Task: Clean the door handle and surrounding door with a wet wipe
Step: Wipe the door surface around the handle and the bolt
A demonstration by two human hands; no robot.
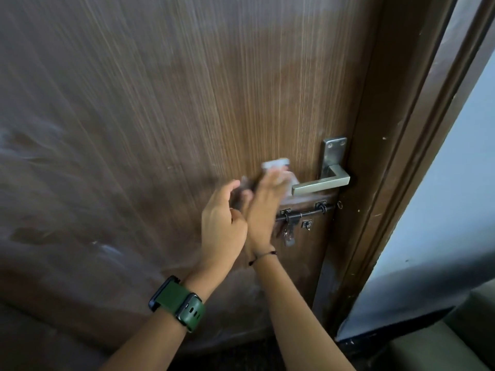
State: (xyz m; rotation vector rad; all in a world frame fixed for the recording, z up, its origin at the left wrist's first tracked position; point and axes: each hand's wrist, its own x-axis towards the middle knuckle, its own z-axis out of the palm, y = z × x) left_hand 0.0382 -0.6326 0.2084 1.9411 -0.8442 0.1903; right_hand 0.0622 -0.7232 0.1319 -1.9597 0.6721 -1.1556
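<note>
Brown wood-grain door [160, 116] fills the view, its metal handle [320, 184] at right above a sliding bolt [300, 215]. Right hand [263, 207], fingers straight and together, presses a blurred white wipe [278, 170] against the door just left of the handle. Left hand [222, 226] is loosely curled beside it, touching the wipe's edge.

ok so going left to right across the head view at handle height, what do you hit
brown wood-grain door → left hand → right hand with white wet wipe → silver lever door handle → dark brown door frame → pale wall
</note>
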